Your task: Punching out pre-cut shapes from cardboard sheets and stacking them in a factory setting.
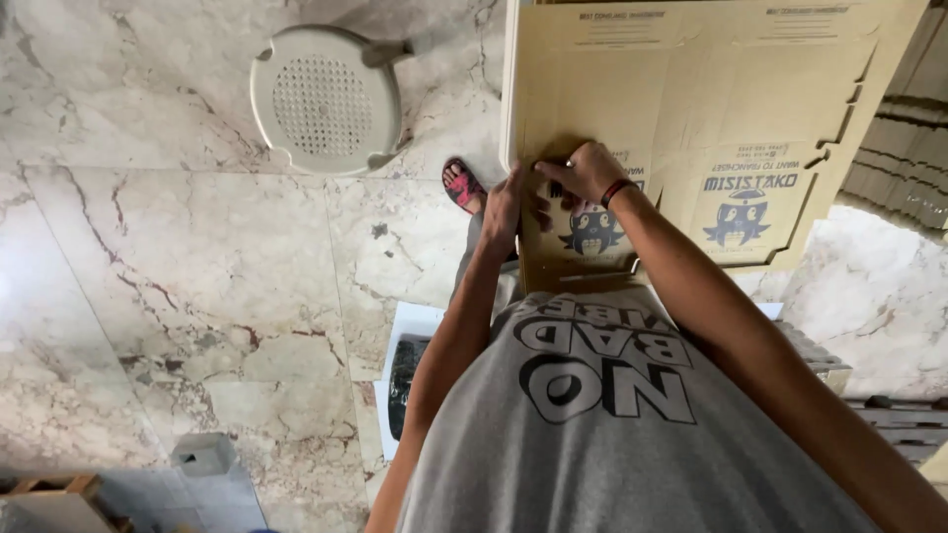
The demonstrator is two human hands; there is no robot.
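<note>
While a round white plastic stool [326, 99] stands nearby on marble floor [178, 276], the left hand [502, 209] grips a flat tan cardboard box's [691, 89] edge; the right hand [585, 170] presses fingers down on it.

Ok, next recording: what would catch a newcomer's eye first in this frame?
Most striking is the big flat tan cardboard sheet filling the upper right, printed with dark blue cartoon figures. The left hand grips its left edge while the right hand presses on its face beside it. On the veined marble floor at upper left stands a round white plastic stool, and a foot in a red sandal shows just left of the hands.
</note>
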